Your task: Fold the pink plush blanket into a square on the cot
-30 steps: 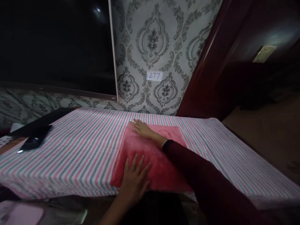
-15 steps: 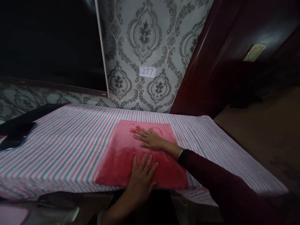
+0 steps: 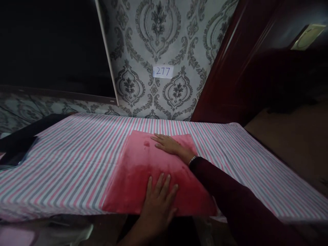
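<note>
A flat, square-looking piece of plush cloth (image 3: 128,176), pink at the far side and deeper red toward me, lies on the striped tablecloth (image 3: 77,160). I cannot tell whether it is folded or a cover. My left hand (image 3: 159,201) rests palm down on its near red part, fingers spread. Farther back, my right hand (image 3: 167,144) lies flat on the pink part close to the far edge, its fingers pointing left. A small darker smudge shows in the nap to the left of those fingertips. Neither hand grips anything.
The table stands against a patterned wall (image 3: 159,44) bearing a paper label (image 3: 163,71) marked 277. A large dark screen (image 3: 51,48) hangs at the upper left. On the right is a dark red door (image 3: 246,78). Black objects (image 3: 17,150) lie at the table's left end.
My right hand has slid a little toward the far edge and right across the cloth. The darker smudge by its fingertips has become smaller. The camera view has shifted slightly.
</note>
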Demonstrator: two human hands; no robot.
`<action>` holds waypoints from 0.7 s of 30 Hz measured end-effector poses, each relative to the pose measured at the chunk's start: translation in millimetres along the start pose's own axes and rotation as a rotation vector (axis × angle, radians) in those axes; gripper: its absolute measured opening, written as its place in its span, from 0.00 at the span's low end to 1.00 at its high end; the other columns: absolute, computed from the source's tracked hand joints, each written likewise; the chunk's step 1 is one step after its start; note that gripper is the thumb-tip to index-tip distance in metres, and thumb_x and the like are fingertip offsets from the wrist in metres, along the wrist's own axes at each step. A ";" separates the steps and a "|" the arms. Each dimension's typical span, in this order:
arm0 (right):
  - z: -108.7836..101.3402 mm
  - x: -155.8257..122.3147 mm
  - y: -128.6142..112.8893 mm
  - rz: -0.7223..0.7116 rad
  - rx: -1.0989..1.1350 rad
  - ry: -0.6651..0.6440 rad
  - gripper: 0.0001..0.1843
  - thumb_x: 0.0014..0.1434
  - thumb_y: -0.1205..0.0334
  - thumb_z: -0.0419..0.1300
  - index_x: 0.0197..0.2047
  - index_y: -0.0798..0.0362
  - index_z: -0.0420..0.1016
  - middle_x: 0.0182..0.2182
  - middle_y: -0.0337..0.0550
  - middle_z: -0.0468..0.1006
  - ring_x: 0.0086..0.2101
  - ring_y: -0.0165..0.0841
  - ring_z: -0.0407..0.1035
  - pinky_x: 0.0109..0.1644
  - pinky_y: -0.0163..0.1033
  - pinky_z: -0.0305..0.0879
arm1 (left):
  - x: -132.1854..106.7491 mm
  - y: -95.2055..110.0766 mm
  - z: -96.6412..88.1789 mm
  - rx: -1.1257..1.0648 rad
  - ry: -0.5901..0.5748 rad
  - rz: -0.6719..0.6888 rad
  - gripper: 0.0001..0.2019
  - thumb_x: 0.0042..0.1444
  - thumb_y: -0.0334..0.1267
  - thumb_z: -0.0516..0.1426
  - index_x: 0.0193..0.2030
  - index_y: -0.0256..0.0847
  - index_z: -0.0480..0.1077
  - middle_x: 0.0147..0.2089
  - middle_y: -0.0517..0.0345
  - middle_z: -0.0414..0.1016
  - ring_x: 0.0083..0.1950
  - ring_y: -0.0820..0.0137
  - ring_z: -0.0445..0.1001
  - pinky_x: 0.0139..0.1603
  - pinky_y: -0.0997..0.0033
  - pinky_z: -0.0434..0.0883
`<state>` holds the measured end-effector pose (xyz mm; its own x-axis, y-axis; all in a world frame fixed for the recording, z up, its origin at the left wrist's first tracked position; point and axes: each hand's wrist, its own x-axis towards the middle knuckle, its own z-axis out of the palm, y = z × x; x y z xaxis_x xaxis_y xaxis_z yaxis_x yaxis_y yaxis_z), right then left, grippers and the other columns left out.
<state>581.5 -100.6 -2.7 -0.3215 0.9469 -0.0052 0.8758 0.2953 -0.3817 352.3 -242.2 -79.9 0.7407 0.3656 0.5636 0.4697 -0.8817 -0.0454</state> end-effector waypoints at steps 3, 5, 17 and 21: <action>1.7 3.0 1.7 0.004 -0.016 0.008 0.34 0.73 0.37 0.41 0.77 0.36 0.47 0.76 0.36 0.42 0.74 0.41 0.39 0.76 0.55 0.38 | 1.7 -0.9 -2.4 0.004 0.000 -0.002 0.29 0.64 0.52 0.56 0.71 0.49 0.64 0.75 0.51 0.60 0.77 0.52 0.49 0.76 0.38 0.29; -0.4 4.5 1.1 0.004 -0.038 0.016 0.34 0.73 0.38 0.42 0.77 0.36 0.46 0.76 0.37 0.41 0.74 0.42 0.37 0.76 0.56 0.37 | 2.6 -2.4 -4.8 0.018 -0.015 0.002 0.29 0.65 0.49 0.56 0.71 0.48 0.63 0.75 0.51 0.60 0.76 0.53 0.50 0.76 0.38 0.30; -13.1 -99.9 -6.0 -0.064 -0.112 -0.003 0.31 0.74 0.40 0.44 0.75 0.38 0.55 0.76 0.40 0.44 0.74 0.44 0.36 0.76 0.60 0.30 | 37.0 24.7 -24.1 -0.130 -0.122 0.115 0.28 0.66 0.44 0.55 0.72 0.43 0.61 0.73 0.45 0.63 0.74 0.53 0.57 0.76 0.41 0.42; -3.4 -111.3 9.2 -0.063 -0.150 0.005 0.31 0.74 0.41 0.43 0.76 0.37 0.53 0.75 0.38 0.46 0.74 0.43 0.38 0.75 0.60 0.31 | 48.5 49.0 -0.6 -0.114 -0.159 0.153 0.32 0.65 0.49 0.56 0.74 0.48 0.57 0.77 0.46 0.55 0.76 0.47 0.51 0.74 0.34 0.42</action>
<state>626.6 -202.9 -2.5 -0.3763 0.9263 0.0192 0.8980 0.3697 -0.2386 410.9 -267.8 -54.3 0.8696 0.2596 0.4201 0.2957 -0.9550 -0.0219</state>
